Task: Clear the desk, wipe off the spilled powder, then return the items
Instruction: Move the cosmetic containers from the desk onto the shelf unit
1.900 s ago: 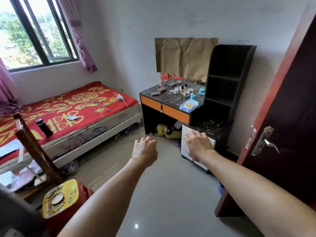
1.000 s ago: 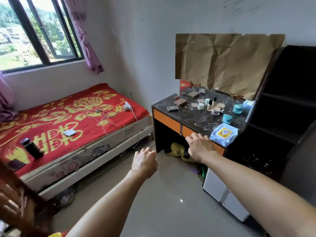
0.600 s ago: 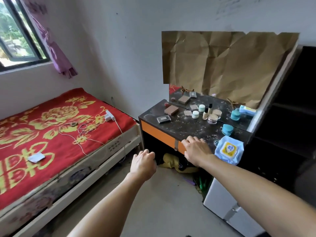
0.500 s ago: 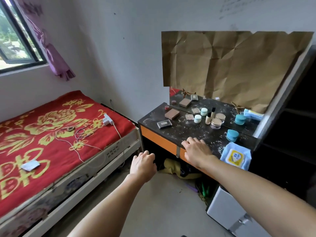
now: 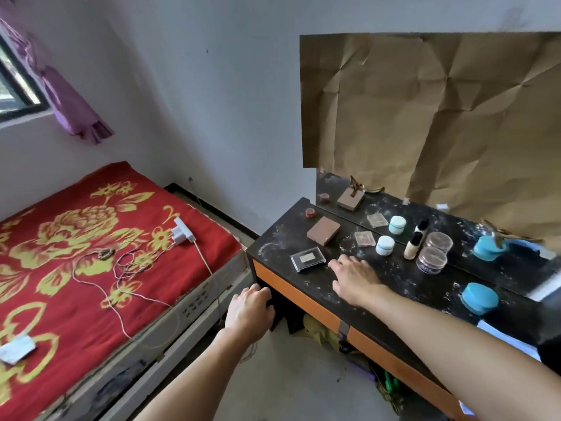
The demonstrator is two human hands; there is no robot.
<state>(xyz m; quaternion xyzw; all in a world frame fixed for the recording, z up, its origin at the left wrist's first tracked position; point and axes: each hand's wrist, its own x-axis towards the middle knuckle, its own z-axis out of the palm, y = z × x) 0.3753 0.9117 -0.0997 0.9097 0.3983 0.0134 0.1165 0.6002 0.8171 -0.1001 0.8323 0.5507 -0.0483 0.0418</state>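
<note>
Now you stand close over the counter (image 5: 406, 281), where a moment ago you were only reaching its front edge. Your right hand (image 5: 353, 276) has come forward onto the top, palm down, with the fingers (image 5: 341, 264) stretched flat and holding nothing; I cannot tell whether they touch the surface or hover just above it. Their tips lie just beside the clear compact case (image 5: 307, 259), with the brown case (image 5: 323, 230) and the small square palette (image 5: 365, 238) near behind. Your left hand (image 5: 249, 311) hangs below the counter's corner, loosely curled and empty. Nothing is lifted yet: the white jar (image 5: 385, 245), the little bottle (image 5: 413, 246), the clear tub (image 5: 431, 260) and the blue jar (image 5: 479, 298) all stand among the spilled powder (image 5: 274, 247). By my reading, clearing is only about to begin, and the compact is your likeliest first pick.
</note>
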